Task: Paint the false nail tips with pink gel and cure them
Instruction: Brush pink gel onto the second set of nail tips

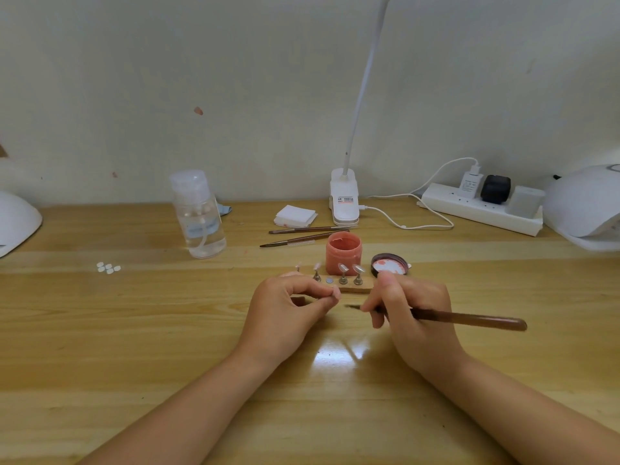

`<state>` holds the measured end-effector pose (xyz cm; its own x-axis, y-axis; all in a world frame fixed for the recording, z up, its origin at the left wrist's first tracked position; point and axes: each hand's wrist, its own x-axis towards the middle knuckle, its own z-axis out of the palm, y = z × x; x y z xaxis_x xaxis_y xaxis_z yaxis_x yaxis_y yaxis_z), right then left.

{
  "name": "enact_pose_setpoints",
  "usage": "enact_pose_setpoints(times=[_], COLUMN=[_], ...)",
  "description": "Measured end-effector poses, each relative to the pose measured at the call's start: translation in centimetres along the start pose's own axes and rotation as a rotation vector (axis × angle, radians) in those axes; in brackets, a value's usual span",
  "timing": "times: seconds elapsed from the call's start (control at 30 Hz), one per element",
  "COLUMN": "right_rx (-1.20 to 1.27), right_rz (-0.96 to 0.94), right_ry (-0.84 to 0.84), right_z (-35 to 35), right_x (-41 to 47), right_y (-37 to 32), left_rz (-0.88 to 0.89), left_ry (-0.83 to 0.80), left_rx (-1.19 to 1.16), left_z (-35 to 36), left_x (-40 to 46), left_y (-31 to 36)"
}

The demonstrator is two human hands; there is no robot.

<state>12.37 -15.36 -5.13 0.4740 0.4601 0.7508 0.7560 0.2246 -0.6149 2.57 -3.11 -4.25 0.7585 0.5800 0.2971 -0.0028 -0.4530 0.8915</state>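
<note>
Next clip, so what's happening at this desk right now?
A person is painting false nail tips at a wooden desk. The left hand pinches a small nail tip on its stand, while the right hand grips a brown-handled brush aimed at it. Behind them stand the open pink gel jar, its lid and a wooden holder with more clear tips. A white curing lamp waits at right.

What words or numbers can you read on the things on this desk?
None can be read for sure.
Clip lamp base: a small dark and orange label, too blurred to read.
White plug in the power strip: tiny grey print, too small.
Clear bottle: pale blue label, no legible words.
</note>
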Motion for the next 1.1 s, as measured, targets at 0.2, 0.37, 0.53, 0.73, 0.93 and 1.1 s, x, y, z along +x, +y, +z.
enact_pose_setpoints(times=[0.2,0.37,0.53,0.73,0.93,1.1], right_rx=[0.047,-0.006,-0.038,-0.058,0.096,-0.032], right_rz=[0.042,0.021,0.031,0.008,0.030,-0.007], right_ry=[0.071,0.039,0.010,-0.036,-0.061,-0.027], right_z=[-0.06,-0.02,0.07,0.09,-0.09,0.06], right_x=[0.48,0.49,0.45,0.59,-0.02,0.49], right_y=[-0.13,-0.15,-0.18,-0.32,-0.37,-0.36], left_rz=[-0.056,-0.005,0.022,0.043,0.036,0.042], left_ry=[-0.002,-0.017,-0.009,-0.031,-0.011,-0.011], left_rx=[-0.080,-0.090,-0.102,-0.080,-0.090,-0.081], left_z=[-0.02,-0.06,-0.04,-0.13,-0.11,-0.11], left_x=[0.05,0.04,0.04,0.06,0.11,0.16], left_y=[-0.16,-0.14,-0.11,-0.19,-0.20,-0.27])
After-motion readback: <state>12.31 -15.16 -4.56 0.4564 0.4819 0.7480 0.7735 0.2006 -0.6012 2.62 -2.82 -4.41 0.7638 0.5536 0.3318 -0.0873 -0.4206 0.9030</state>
